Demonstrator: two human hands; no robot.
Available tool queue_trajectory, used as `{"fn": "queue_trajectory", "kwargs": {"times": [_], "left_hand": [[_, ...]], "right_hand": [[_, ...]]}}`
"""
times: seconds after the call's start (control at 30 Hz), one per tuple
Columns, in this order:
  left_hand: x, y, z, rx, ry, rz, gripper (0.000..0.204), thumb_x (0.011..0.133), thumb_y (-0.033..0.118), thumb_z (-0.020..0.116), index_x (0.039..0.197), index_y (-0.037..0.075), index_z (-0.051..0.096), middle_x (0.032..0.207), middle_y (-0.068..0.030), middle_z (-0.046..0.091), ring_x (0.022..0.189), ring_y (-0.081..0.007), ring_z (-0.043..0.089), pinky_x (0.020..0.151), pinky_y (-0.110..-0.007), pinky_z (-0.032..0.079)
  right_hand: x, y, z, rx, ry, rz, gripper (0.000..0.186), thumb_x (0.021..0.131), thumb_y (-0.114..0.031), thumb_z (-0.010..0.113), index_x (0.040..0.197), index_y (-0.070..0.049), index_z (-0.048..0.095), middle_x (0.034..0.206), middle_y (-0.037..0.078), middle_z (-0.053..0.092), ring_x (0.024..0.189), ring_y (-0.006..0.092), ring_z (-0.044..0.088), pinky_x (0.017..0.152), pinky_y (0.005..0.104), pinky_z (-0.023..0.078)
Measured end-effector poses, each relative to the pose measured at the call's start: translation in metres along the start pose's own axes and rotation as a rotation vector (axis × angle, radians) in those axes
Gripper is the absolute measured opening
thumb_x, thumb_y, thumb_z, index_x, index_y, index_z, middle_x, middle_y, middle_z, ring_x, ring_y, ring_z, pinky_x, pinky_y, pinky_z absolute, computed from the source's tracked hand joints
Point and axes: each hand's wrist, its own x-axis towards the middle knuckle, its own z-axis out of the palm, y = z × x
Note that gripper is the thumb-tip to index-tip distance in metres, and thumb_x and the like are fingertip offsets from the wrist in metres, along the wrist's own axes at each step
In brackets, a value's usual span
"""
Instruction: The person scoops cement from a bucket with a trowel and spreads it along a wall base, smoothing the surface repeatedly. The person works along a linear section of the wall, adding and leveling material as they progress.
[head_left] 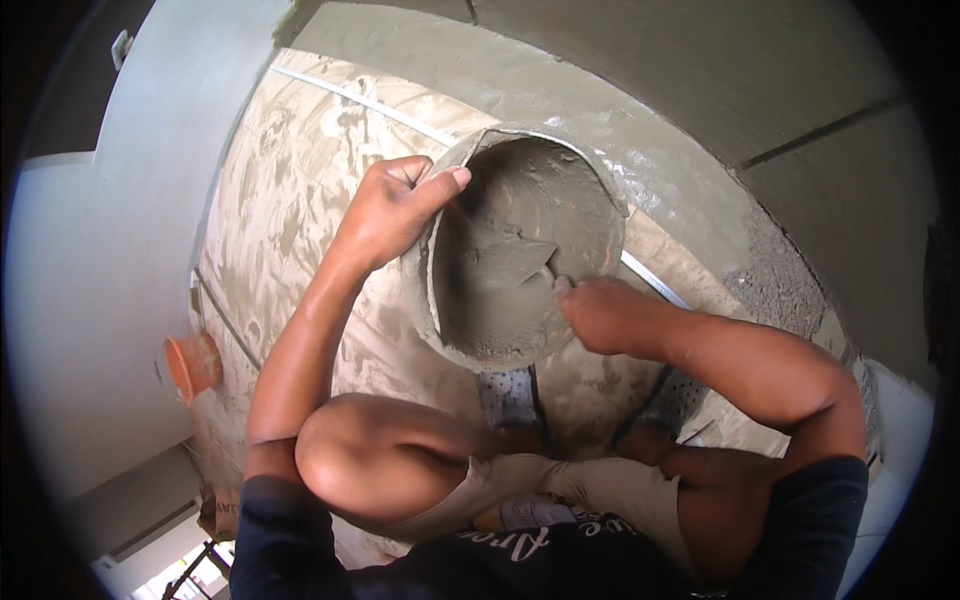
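A round bucket (432, 290) smeared with grey mortar is tilted in front of me, its mouth facing me. My left hand (395, 210) is closed round its upper left rim, thumb over the edge. Wet mortar (575, 190) coats the bucket's inside and lies in it. Inside, a pointed trowel (505, 264) rests against the mortar, its blade covered in grey. At the bucket's lower right, my right hand (610, 315) is closed on the trowel's handle, which is mostly hidden by the fingers.
A wall with fresh grey plaster (680, 150) curves along the far and right sides. Rough mortar (785, 280) lies at its right. A thin white strip (360, 100) runs behind the bucket across the smeared floor (290, 170). An orange pail (193, 365) stands at left, beside a pale wall (110, 300).
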Motion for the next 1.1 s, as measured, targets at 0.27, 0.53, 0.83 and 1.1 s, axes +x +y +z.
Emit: {"fn": "queue_trajectory", "kwargs": {"times": [0.27,0.53,0.83,1.1], "left_hand": [[0.0,0.011,0.016,-0.007,0.008,0.039,0.054,0.099,0.032,0.076,0.062,0.015,0.041,0.062,0.0116,0.035,0.059,-0.003,0.026,0.052,-0.029,0.02],[0.002,0.015,0.014,0.028,0.041,0.013,0.05,0.099,0.033,0.076,0.064,0.014,0.046,0.062,0.0107,0.038,0.059,-0.0029,0.029,0.052,-0.029,0.022],[0.01,0.034,0.021,0.105,-0.037,0.039,0.05,0.098,0.035,0.076,0.064,0.012,0.047,0.062,0.0098,0.04,0.059,-0.0039,0.031,0.052,-0.029,0.025],[0.01,0.031,0.018,0.053,-0.019,0.0,0.05,0.097,0.038,0.075,0.066,0.006,0.053,0.06,0.0057,0.044,0.058,-0.0062,0.037,0.053,-0.03,0.032]], "right_hand": [[0.004,-0.041,-0.057,-0.085,0.353,-0.064,0.031,0.099,-0.005,0.051,0.122,0.012,0.064,0.108,0.024,0.074,0.098,0.0398,0.075,0.086,0.0485,0.06],[0.007,-0.016,-0.058,-0.084,-0.348,-0.004,0.048,0.099,-0.008,0.051,0.144,0.01,0.052,0.12,0.028,0.066,0.1,0.0432,0.072,0.084,0.0515,0.06],[0.005,-0.011,0.036,-0.405,0.277,-0.162,0.029,0.099,-0.014,0.055,0.12,0.004,0.064,0.11,0.02,0.071,0.094,0.0351,0.074,0.077,0.0444,0.061],[0.015,-0.005,-0.037,0.02,0.252,0.023,0.047,0.1,-0.005,0.046,0.145,0.008,0.047,0.121,0.034,0.065,0.107,0.0487,0.068,0.093,0.056,0.055]]}}
